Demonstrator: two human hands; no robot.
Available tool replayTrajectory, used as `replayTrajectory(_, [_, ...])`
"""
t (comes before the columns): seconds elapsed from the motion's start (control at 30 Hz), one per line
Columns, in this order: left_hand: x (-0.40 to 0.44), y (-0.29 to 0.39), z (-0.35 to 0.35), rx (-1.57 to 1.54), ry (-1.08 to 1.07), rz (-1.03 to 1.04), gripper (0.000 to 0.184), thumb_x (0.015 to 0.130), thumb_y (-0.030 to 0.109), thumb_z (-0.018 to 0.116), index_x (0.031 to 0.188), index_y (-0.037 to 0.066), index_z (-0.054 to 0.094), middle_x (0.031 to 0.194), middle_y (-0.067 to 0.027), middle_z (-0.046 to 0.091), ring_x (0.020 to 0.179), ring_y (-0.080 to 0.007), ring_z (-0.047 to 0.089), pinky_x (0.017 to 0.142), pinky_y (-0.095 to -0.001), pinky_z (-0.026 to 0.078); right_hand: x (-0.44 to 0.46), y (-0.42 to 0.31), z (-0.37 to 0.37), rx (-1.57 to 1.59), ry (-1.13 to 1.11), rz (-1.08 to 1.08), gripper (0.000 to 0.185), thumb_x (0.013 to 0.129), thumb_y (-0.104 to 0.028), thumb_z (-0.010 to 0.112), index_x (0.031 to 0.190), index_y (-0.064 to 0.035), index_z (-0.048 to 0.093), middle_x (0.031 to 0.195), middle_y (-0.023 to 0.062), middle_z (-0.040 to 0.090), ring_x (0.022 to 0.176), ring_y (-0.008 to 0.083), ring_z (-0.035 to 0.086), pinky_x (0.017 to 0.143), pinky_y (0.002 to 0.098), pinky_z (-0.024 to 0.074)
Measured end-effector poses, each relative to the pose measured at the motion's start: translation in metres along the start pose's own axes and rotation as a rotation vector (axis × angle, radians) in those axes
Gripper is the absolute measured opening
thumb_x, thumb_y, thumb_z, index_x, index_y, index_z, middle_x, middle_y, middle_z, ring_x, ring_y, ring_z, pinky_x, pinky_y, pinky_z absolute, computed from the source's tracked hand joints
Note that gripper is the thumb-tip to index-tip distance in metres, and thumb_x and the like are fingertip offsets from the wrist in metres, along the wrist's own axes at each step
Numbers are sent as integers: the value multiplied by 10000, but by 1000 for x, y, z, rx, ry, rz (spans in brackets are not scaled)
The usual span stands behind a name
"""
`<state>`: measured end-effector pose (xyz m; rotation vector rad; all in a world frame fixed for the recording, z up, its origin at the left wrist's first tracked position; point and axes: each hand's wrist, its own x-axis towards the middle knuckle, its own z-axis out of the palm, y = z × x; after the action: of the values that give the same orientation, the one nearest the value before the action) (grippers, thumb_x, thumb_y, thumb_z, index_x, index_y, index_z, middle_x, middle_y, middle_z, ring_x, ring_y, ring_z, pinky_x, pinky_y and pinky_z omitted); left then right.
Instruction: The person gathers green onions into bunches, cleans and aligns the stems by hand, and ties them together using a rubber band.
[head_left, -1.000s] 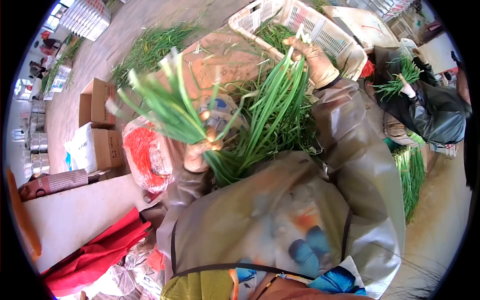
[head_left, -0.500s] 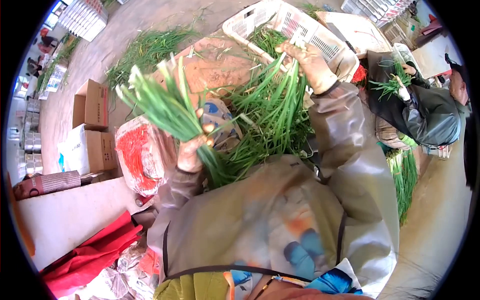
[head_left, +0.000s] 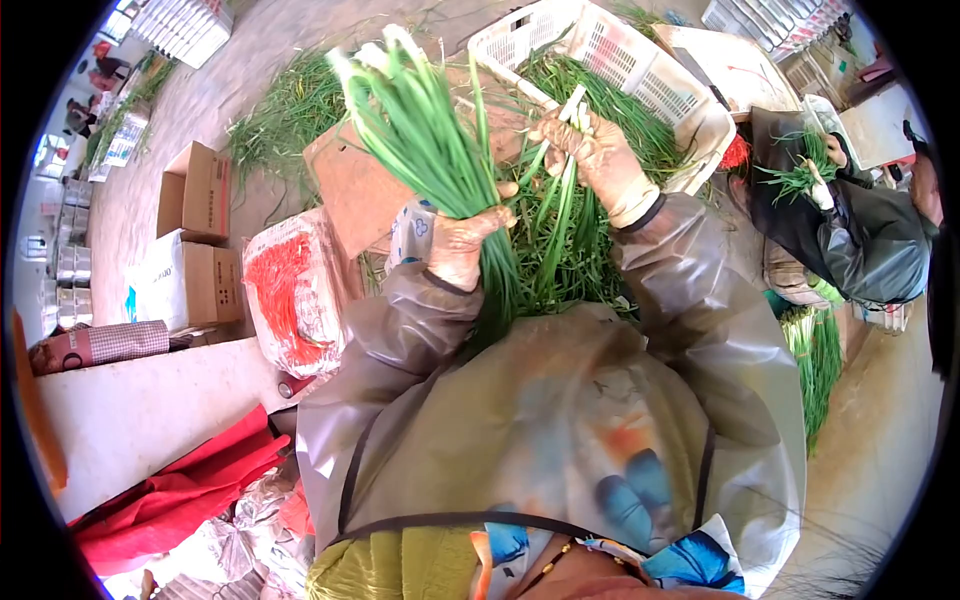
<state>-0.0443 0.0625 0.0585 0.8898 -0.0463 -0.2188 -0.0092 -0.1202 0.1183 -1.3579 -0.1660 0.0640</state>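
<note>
My left hand (head_left: 468,243) is wrapped round a thick bundle of long green stalks (head_left: 425,140), its pale ends pointing up and away from me. To its right my right hand (head_left: 592,160) is closed on a few thinner green stalks (head_left: 562,225), whose whitish ends stick up between the fingers. The two hands are close together but apart. Below them lies a loose heap of greens (head_left: 590,265), partly hidden by the held stalks and my sleeves.
A white slotted crate (head_left: 715,135) with greens stands beyond my right hand. Red ties (head_left: 285,300) lie on a package at left, near cardboard boxes (head_left: 205,195). At right a co-worker (head_left: 870,240) holds greens beside a tied bundle (head_left: 815,370).
My left hand and its bundle have moved right and the bundle is more upright. My right hand has come down and inward, nearer the left, now with only a few stalks.
</note>
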Motion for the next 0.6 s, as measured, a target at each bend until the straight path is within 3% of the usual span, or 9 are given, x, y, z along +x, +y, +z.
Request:
replayTrajectory(0.13, [10, -25, 8, 65, 79, 150, 455, 634, -120, 698, 1040, 29, 556, 907, -59, 611, 769, -153, 590, 724, -257, 498, -2, 9, 12, 17, 79, -15, 148, 852, -151, 588, 930, -30, 551, 793, 43, 620, 567, 93, 533, 496, 208, 425])
replayTrajectory(0.17, [16, -32, 11, 104, 113, 256, 373, 660, -80, 703, 1002, 14, 586, 905, -49, 619, 760, -120, 580, 662, -245, 501, -3, 8, 16, -46, 146, 22, 120, 865, -100, 561, 936, -12, 521, 783, 70, 612, 557, 117, 544, 505, 234, 460])
replayTrajectory(0.3, [30, -10, 32, 73, 110, 256, 287, 669, -35, 715, 933, 18, 616, 846, -11, 623, 744, -110, 572, 678, -234, 459, -7, 16, 33, 110, 87, -56, 123, 866, -94, 549, 940, 0, 522, 795, 68, 608, 555, 118, 525, 530, 236, 448])
replayTrajectory(0.37, [42, -22, 16, 171, 95, 288, 505, 634, -143, 670, 1091, -10, 501, 1001, -85, 623, 894, -174, 596, 758, -272, 494, -12, 9, 39, 100, 111, -44, 145, 861, -92, 553, 967, 4, 530, 797, 69, 606, 552, 118, 519, 523, 236, 444])
replayTrajectory(0.4, [46, -32, 9, 166, 96, 292, 505, 634, -143, 670, 1091, -10, 501, 1001, -85, 623, 894, -174, 596, 758, -272, 494, -13, 5, 38, 132, 147, -6, 139, 859, -91, 555, 958, 4, 542, 785, 70, 606, 548, 116, 519, 509, 229, 437])
replayTrajectory(0.47, [55, -48, -3, 320, 245, 364, 352, 652, -83, 681, 975, 9, 578, 920, -34, 616, 794, -119, 579, 688, -243, 471, -19, -20, 39, 40, 191, -31, 120, 858, -134, 566, 903, -24, 578, 737, 51, 605, 538, 97, 518, 459, 191, 397])
replayTrajectory(0.5, [69, -63, -24, 224, 214, 293, 363, 650, -86, 666, 985, 17, 573, 924, -40, 613, 788, -119, 578, 675, -245, 474, -26, -42, 44, -33, 285, -10, 214, 867, -264, 558, 898, -60, 611, 618, -18, 529, 494, 28, 456, 387, 150, 270])
replayTrajectory(0.53, [84, -79, -45, 130, 190, 220, 374, 648, -89, 651, 995, 24, 568, 927, -46, 610, 782, -119, 577, 661, -247, 477, -26, -54, 37, -42, 294, -26, 202, 859, -255, 572, 893, -59, 611, 642, -12, 556, 506, 33, 475, 404, 149, 296])
replayTrajectory(0.6, [89, -92, -63, 556, 303, 208, 350, 637, -80, 617, 972, 14, 583, 862, -47, 611, 691, -118, 572, 547, -249, 460, -27, -69, 15, -15, 316, -62, 208, 850, -255, 587, 900, -56, 617, 649, -11, 571, 499, 34, 472, 416, 152, 307])
